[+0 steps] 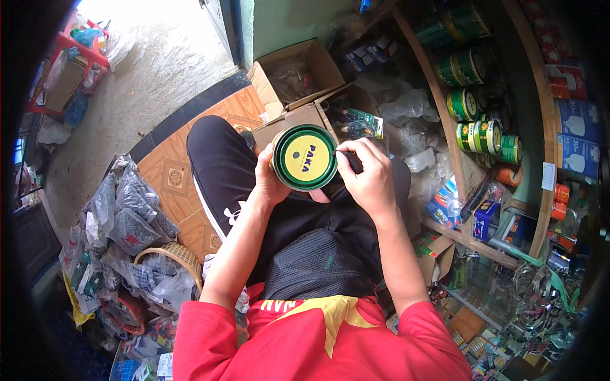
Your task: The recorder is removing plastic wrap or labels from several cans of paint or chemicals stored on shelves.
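A round paint can (300, 147) with a yellow and green lid bearing writing is held above my lap, its lid turned up toward me. My left hand (270, 180) grips the can's left side, thumb near the rim. Between the thumb and fingers of my right hand (371, 178) is a small dark tool (354, 163), mostly covered by the fingers. Its tip meets the right edge of the lid's rim. What kind of tool it is cannot be made out.
An opened cardboard box (310, 66) stands beyond my knees. Wooden shelves (455, 157) on the right carry several green cans (462, 104). Bagged goods (133, 231) and a wicker basket (178, 255) crowd the left. A glass display case (469, 290) sits at lower right.
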The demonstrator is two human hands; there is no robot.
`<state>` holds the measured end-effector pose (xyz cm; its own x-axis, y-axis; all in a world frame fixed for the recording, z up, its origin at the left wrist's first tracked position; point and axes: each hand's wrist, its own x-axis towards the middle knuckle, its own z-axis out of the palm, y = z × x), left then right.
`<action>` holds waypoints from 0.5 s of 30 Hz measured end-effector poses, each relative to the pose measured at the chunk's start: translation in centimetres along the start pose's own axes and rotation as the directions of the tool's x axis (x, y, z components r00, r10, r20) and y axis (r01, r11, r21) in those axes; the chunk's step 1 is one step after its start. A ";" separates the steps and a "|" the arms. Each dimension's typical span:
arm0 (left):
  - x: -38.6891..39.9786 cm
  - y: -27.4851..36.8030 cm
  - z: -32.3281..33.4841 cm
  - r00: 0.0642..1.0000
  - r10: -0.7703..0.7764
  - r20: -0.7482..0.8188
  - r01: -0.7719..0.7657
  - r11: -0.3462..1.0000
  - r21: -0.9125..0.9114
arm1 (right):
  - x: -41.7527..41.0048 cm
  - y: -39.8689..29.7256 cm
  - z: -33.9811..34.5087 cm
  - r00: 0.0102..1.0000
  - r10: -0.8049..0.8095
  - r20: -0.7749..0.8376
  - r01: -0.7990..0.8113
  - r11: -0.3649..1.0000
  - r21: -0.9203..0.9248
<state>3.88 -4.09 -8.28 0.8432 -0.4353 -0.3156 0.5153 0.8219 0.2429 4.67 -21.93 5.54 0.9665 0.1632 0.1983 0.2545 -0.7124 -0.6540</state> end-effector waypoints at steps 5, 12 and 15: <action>0.0 0.2 1.1 0.999 0.028 -0.039 -0.026 0.998 0.054 | 0.0 0.4 0.0 0.995 -0.097 -0.023 0.094 0.990 -0.102; 0.0 0.5 1.4 1.000 0.008 0.022 -0.010 0.997 0.081 | 0.5 0.9 -1.1 0.964 -0.241 0.115 0.259 0.949 -0.181; 0.1 0.3 1.2 0.998 0.037 0.041 -0.041 0.994 0.104 | 0.5 0.9 -1.3 0.962 -0.219 0.165 0.249 0.950 -0.190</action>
<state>4.36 -4.30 -7.17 0.8670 -0.4197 -0.2686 0.4938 0.7960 0.3500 5.40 -23.38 5.97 0.8796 0.4252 0.2135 0.4753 -0.7656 -0.4334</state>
